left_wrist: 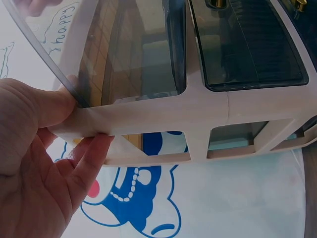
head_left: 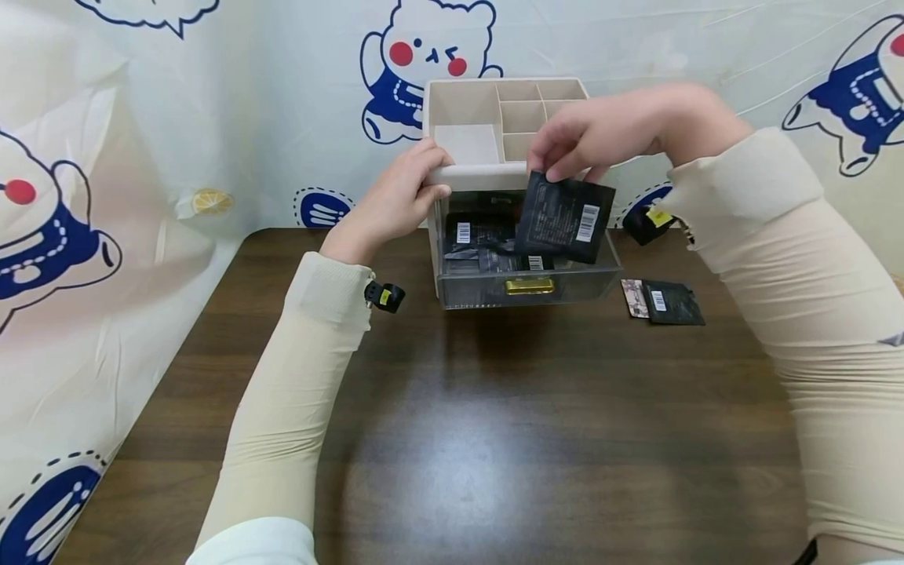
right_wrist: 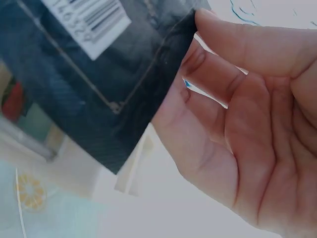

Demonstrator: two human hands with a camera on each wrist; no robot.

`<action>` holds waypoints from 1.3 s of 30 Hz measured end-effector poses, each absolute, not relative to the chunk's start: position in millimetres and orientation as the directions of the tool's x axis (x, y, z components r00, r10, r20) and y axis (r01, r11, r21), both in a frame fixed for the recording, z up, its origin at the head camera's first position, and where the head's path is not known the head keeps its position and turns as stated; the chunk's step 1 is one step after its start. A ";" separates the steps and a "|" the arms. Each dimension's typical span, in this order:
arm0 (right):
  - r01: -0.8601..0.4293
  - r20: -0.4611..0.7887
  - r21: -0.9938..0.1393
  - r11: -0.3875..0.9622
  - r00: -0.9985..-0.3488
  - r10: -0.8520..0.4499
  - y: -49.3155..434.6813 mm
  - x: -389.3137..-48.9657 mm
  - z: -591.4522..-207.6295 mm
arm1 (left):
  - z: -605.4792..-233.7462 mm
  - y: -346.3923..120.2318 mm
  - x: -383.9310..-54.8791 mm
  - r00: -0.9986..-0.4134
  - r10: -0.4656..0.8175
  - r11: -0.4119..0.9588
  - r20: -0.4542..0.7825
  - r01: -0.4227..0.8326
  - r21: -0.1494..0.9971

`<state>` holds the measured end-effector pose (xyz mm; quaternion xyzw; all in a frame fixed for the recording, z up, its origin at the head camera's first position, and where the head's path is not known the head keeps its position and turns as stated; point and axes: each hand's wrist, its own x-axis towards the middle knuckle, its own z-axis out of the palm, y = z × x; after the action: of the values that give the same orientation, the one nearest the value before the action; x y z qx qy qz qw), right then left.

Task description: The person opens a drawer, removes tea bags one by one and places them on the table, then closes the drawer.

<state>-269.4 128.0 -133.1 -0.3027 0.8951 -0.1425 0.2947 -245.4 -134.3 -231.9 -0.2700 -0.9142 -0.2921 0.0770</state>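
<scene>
My right hand point(head_left: 600, 137) pinches a flat black sachet point(head_left: 565, 220) by its top edge, above the pulled-out clear drawer point(head_left: 480, 292) of a white desktop organizer point(head_left: 462, 98). A white barcode label shows on the sachet, also up close in the right wrist view, where the thumb of my right hand point(right_wrist: 262, 114) presses its edge. My left hand point(head_left: 395, 188) grips the organizer's front left top corner. In the left wrist view, my left hand point(left_wrist: 44, 144) has its thumb and fingers on opposite sides of the white frame point(left_wrist: 148, 113). More black sachets point(head_left: 480, 231) lie inside the drawer.
On the wooden table point(head_left: 565, 424), right of the organizer, lie another black sachet point(head_left: 674, 304) and a pinkish patterned packet point(head_left: 634, 298) partly under it. The organizer's top has open compartments point(head_left: 521, 116). A printed cloth point(head_left: 304, 94) hangs right behind it.
</scene>
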 end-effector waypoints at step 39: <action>0.024 -0.583 -0.579 0.815 -0.711 -0.393 325.1 -314.8 -278.0 | -233.9 -135.0 -246.9 -0.851 0.435 0.694 0.296 0.526 0.492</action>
<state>-314.8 325.1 -278.0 -0.1051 0.8798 -0.2853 0.3654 -246.9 -135.0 -233.9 -0.2618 -0.9170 -0.2905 0.0785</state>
